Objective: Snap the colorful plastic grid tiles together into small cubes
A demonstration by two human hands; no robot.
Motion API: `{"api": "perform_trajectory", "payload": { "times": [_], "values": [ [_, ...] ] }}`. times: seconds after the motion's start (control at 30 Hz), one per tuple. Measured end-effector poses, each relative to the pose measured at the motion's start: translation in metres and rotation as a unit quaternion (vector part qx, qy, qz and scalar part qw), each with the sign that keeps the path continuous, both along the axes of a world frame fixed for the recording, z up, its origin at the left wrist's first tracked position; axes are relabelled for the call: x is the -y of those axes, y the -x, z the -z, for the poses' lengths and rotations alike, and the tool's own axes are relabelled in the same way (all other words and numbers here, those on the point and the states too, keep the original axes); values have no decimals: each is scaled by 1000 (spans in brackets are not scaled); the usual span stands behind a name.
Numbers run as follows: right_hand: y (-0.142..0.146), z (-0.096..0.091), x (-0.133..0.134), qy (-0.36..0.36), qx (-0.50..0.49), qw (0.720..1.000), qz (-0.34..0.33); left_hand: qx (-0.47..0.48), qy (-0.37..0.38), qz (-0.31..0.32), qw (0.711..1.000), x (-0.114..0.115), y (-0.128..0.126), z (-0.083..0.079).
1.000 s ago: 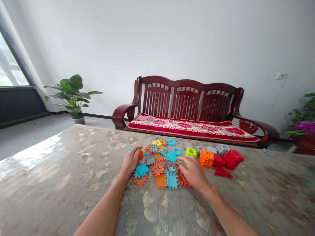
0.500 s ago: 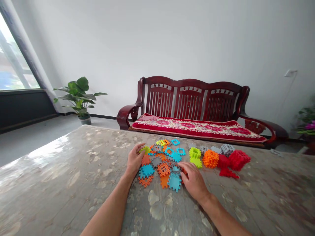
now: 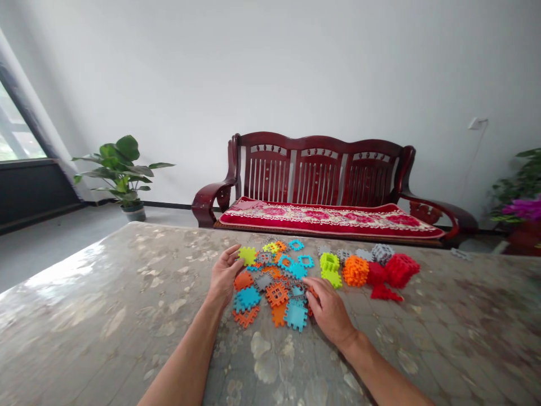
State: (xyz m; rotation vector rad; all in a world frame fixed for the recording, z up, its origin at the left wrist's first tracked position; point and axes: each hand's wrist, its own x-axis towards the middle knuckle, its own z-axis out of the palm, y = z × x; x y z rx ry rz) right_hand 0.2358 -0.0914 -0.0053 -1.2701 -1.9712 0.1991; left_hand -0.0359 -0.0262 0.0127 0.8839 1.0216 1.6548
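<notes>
A heap of flat toothed plastic tiles (image 3: 276, 282) in orange, blue, grey and lime lies on the marbled table (image 3: 105, 304). My left hand (image 3: 223, 276) rests at the heap's left side, thumb and fingers pinching a lime tile (image 3: 247, 255). My right hand (image 3: 329, 309) lies palm down on the heap's right edge, fingers curled over orange tiles; what they hold is hidden. To the right stand built cubes: lime (image 3: 329, 263), orange (image 3: 355, 270), red (image 3: 400, 269) and grey (image 3: 381, 253).
Behind the table stands a dark red wooden bench (image 3: 321, 180) with a red patterned cushion. A potted green plant (image 3: 122, 169) is on the floor at left, a window beyond it. Flowers (image 3: 522, 208) stand at the right edge.
My left hand has picked a lime tile out of the heap's left side and holds it up. My right hand has drawn back from the lime cube to the heap's right edge.
</notes>
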Motion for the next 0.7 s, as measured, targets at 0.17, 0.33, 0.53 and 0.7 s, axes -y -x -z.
{"api": "perform_trajectory", "payload": {
  "times": [0.17,0.33,0.53,0.7],
  "values": [
    [0,1,-1,-64,-11,998,10,-39,12,77,996,11,-24,-12],
    [2,-3,-3,-122,-1,992,24,-115,18,131,984,23,-54,-21],
    [9,-8,-5,-141,77,987,-6,-167,8,154,974,35,-82,-18],
    [9,-10,-4,-146,113,983,-21,-161,-3,201,966,40,-93,-11]
  ]
}}
